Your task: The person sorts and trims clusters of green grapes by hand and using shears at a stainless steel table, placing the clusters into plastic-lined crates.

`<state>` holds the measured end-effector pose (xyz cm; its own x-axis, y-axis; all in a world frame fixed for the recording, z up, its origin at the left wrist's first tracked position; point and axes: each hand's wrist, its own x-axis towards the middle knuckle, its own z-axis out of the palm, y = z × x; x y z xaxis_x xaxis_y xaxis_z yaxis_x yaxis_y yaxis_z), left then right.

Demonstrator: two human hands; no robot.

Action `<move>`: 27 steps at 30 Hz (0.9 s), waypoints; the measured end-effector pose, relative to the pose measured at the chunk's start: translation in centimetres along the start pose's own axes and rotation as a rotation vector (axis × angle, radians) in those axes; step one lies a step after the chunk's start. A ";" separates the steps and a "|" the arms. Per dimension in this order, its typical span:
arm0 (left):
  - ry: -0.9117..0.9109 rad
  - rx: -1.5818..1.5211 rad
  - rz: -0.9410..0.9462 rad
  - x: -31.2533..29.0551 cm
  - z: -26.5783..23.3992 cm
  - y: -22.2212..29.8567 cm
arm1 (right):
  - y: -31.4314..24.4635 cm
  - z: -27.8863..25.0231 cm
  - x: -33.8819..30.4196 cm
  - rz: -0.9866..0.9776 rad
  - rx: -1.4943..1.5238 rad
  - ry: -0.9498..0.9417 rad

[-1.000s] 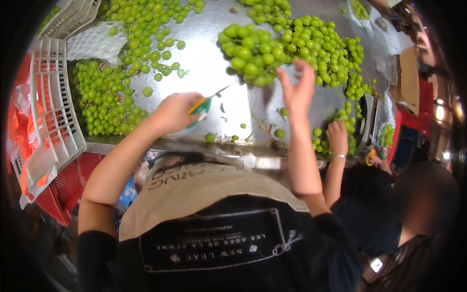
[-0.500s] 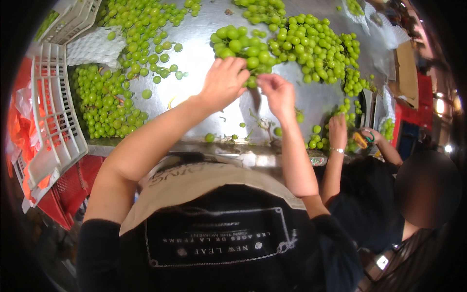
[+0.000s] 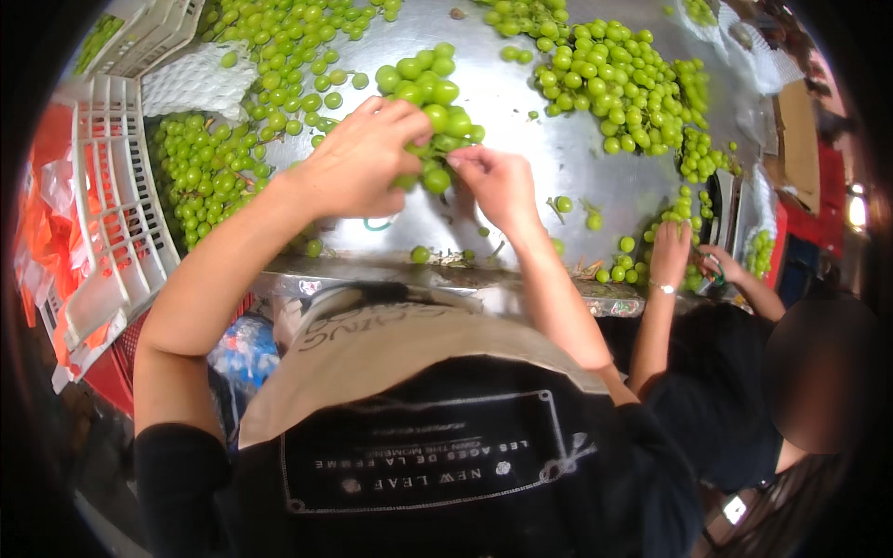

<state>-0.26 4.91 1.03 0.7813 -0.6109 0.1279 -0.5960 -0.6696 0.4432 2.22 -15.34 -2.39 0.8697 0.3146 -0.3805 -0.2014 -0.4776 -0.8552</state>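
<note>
A bunch of green grapes [image 3: 423, 79] is held over the metal table, with my left hand [image 3: 358, 158] closed around its near left side. The left fingers curl over the stems and are partly hidden by fruit. On the bunch's near right side, the thumb and fingertips of my right hand [image 3: 498, 186] are pinched together against it. What lies between those fingertips is too small to make out. Just below my left hand a thin teal loop [image 3: 379, 224] shows; I cannot tell whether it is held or lying on the metal.
Loose grapes [image 3: 270, 70] and a heap [image 3: 200, 177] lie at left, beside white foam netting [image 3: 200, 82] and a white plastic crate [image 3: 112, 195]. More bunches [image 3: 614, 88] lie at right. A co-worker's hand [image 3: 670, 251] is among grapes at the near right. The metal table's edge [image 3: 372, 276] runs before me.
Both my hands and the bunch have shifted left, and the bunch has turned. The teal loop now shows below my left hand. The co-worker's far hand has moved closer to their other hand.
</note>
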 end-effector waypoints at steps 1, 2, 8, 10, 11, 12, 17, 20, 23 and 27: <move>-0.001 -0.005 0.014 -0.3 -0.4 -0.3 | -0.3 0.4 0.1 -0.007 -0.008 -0.002; -0.036 -0.024 0.005 -0.5 -0.9 -0.5 | -0.4 0.7 0.2 -0.014 -0.015 -0.004; -0.059 0.222 -0.373 -5.1 -5.1 -2.4 | 0.3 -2.2 2.6 -0.057 -0.080 0.085; 0.050 0.293 -0.503 -6.1 -3.8 -2.4 | 1.0 -2.3 3.2 -0.056 -0.048 0.055; 0.035 0.185 -0.575 -5.9 -2.8 -1.8 | 0.9 -2.4 3.3 -0.057 -0.069 0.053; 0.021 0.075 -0.643 -5.8 -1.6 -1.3 | 0.6 -2.6 3.2 -0.057 -0.090 0.053; -0.142 0.104 -0.602 -6.3 6.5 0.8 | 0.5 -2.5 2.9 -0.066 -0.100 0.036; -0.116 0.108 -0.591 -6.1 7.6 0.9 | 1.2 -2.4 2.3 -0.119 -0.114 0.067; -0.152 0.084 -0.619 -6.3 8.1 0.7 | 1.6 -2.3 1.3 -0.125 -0.102 0.104; -0.261 -0.044 -0.776 -6.0 6.1 0.8 | 1.8 -2.1 0.4 -0.058 -0.151 0.116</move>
<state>-6.56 5.52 -4.79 0.8971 -0.0632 -0.4374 0.1081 -0.9282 0.3559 3.11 -17.78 -3.35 0.9258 0.2525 -0.2813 -0.0870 -0.5820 -0.8085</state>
